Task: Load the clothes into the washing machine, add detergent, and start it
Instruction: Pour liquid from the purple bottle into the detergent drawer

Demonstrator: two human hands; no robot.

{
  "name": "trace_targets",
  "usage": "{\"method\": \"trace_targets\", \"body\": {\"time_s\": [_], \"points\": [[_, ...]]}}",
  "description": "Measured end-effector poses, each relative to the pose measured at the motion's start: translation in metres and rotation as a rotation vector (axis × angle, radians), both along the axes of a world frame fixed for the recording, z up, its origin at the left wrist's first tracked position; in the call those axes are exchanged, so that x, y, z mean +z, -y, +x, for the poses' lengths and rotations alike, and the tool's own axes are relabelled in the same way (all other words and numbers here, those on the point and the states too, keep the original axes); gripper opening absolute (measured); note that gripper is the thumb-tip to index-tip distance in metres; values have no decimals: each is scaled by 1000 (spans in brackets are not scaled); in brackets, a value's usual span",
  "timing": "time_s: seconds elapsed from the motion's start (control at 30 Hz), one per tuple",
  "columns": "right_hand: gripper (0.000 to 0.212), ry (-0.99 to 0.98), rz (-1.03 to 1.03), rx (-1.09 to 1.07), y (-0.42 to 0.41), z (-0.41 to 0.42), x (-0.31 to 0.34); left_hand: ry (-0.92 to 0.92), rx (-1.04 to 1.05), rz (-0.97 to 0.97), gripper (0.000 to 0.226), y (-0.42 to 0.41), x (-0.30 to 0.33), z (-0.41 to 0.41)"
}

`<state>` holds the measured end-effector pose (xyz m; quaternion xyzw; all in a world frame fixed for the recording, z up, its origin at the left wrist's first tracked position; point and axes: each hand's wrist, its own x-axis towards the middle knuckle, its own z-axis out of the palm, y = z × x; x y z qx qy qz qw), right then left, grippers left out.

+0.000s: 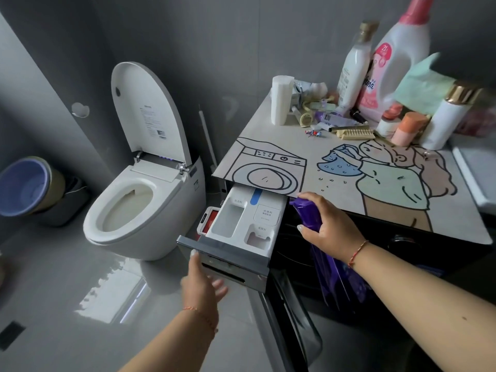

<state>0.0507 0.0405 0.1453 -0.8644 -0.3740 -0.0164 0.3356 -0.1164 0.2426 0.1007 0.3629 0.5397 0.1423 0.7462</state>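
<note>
The washing machine (375,264) is dark, with its round door (292,326) swung open at the bottom. Its detergent drawer (241,226) is pulled out, showing white compartments and a blue tab. My left hand (201,285) touches the drawer's grey front panel, thumb on its left corner, fingers spread beneath. My right hand (327,226) grips a purple detergent pouch (338,275) near its top, with the spout close to the drawer's right edge. No clothes are visible; the drum is hidden.
A cartoon mat (335,167) covers the machine top, crowded at the back with a pink-capped bottle (397,55), a white bottle (354,68), a paper roll (280,100) and small items. A toilet (139,189) with its lid up stands left. A bin (26,186) sits far left.
</note>
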Motion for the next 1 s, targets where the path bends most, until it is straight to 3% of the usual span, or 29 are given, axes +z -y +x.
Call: {"method": "trace_targets", "body": {"time_s": [0.07,0.13,0.23,0.3,0.43,0.57,0.73,0.87,0.93,1.0], "points": [[65,-20,13,-9,0,1,-2,-66,29,437,34,-11,9,-4],[65,-43,21,-15,-1,2,-4,49,-167,774,14,-16,31,9],[66,-84,35,-38,-2,4,-4,160,-758,865,30,-14,67,53],[66,-100,45,-57,-2,5,-5,34,-1133,981,40,-14,74,86],[65,-109,57,-108,-2,7,-10,-274,-1697,1456,67,-18,64,127],[65,-147,55,-153,-1,6,-17,-357,-1954,1618,78,-19,59,149],[65,-192,41,-145,0,0,-24,-361,-2134,1867,77,-9,69,170],[65,-177,23,-145,3,-4,-25,-400,-2322,2201,52,3,78,181],[65,-179,30,-146,6,-6,-26,-431,-2415,2213,40,10,81,189],[65,-177,46,-147,9,-9,-27,-330,-2509,2390,43,14,87,197]]}}
